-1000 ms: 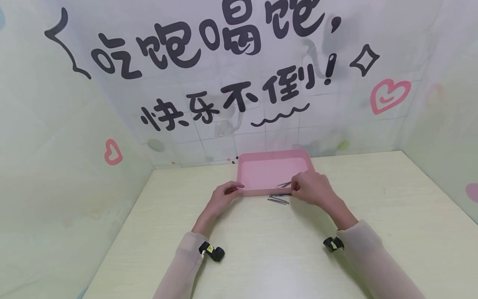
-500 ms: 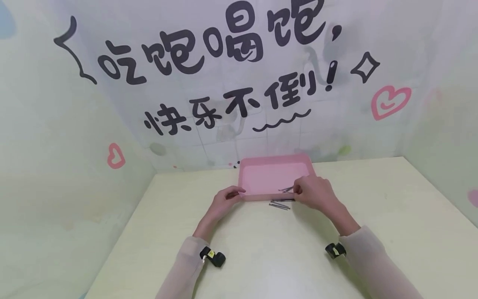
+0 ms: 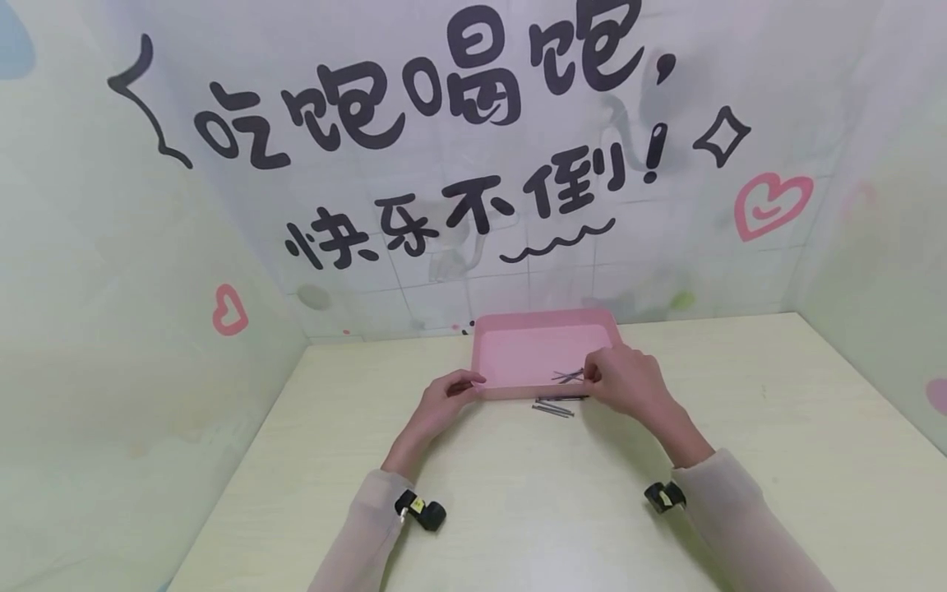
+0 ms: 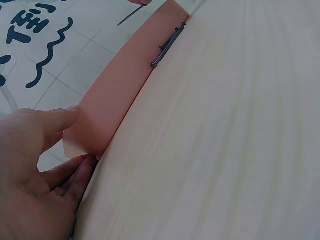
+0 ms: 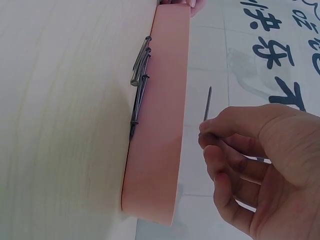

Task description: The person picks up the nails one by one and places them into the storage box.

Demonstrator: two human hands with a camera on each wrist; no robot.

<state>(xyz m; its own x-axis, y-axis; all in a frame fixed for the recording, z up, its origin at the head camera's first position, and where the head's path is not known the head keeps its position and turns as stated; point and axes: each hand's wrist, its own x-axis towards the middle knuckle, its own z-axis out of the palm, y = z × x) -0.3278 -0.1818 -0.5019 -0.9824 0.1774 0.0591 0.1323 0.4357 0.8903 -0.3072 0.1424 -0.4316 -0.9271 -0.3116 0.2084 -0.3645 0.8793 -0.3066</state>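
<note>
A shallow pink tray (image 3: 521,393) stands at the back of the table. My left hand (image 3: 442,401) grips its front left corner, thumb on the rim and fingers curled low against the wall, as the left wrist view shows. Over the front right part of the tray, my right hand (image 3: 629,382) pinches a thin steel nail (image 5: 207,105) between thumb and index finger. Its pointed end sticks out past the fingertips. Beside that hand, a few nails (image 3: 568,376) show inside the tray. Several more nails (image 3: 553,409) lie on the table along the outside of the front wall.
The pale wooden table (image 3: 518,510) reaches toward me. A printed curtain (image 3: 414,288) with black lettering and pink hearts hangs right behind the tray and along both sides. Each sleeve carries a small black wrist camera (image 3: 420,510).
The head view has tilted a little, so the scene sits lower. My right hand has shifted slightly right and up relative to the tray's front wall. My left hand stays at the corner.
</note>
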